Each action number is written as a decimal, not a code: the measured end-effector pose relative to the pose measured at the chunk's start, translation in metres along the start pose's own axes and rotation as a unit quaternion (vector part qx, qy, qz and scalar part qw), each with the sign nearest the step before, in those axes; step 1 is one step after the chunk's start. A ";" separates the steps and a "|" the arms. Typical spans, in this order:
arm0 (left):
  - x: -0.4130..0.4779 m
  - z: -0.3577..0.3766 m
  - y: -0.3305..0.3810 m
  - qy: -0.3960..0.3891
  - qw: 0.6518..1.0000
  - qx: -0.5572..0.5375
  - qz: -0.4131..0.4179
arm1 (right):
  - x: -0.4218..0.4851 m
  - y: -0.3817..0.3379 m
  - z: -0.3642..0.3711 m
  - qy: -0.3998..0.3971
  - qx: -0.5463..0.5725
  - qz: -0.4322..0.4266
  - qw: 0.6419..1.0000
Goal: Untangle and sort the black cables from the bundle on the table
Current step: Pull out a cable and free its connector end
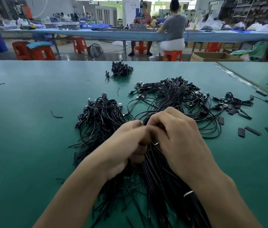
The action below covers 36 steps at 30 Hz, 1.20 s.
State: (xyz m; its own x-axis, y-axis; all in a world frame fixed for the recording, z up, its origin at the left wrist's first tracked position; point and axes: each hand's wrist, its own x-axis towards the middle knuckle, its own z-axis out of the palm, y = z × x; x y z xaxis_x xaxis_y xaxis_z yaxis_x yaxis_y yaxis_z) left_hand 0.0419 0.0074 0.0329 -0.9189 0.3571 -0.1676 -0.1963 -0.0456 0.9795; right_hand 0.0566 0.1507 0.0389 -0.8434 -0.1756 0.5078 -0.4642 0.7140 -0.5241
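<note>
On the green tabletop (23,145) straight ahead of you, your 2 hands meet over the bundle of black cables (154,170), which runs from the near edge up to your knuckles. Your left hand (126,145) is curled round the bundle's upper end. Your right hand (176,134) has its fingers bent and pinches strands of the same bundle, touching the left hand; which strands cannot be told. A white tie (188,193) wraps some cables beside your right wrist. Just left of your hands lies a tangled pile (100,112) with plug ends on top. Beyond your right hand a looser spread of looped cables (176,96) fans out. A small heap (120,69) sits farther back, well apart, and a small cluster (233,100) lies to the right. Short black sleeve pieces (253,130) are scattered near the right edge.
</note>
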 end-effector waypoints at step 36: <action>0.005 -0.002 -0.009 0.152 0.905 0.213 0.335 | 0.004 0.014 -0.001 -0.035 0.404 0.253 0.878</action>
State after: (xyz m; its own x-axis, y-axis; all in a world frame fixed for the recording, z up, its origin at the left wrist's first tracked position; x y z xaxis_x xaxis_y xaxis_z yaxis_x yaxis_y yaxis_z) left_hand 0.0388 0.0079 0.0231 -0.8476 0.1063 0.5199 0.5297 0.2292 0.8166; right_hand 0.0472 0.1605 0.0344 -0.9985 -0.0352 0.0412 -0.0414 0.0033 -0.9991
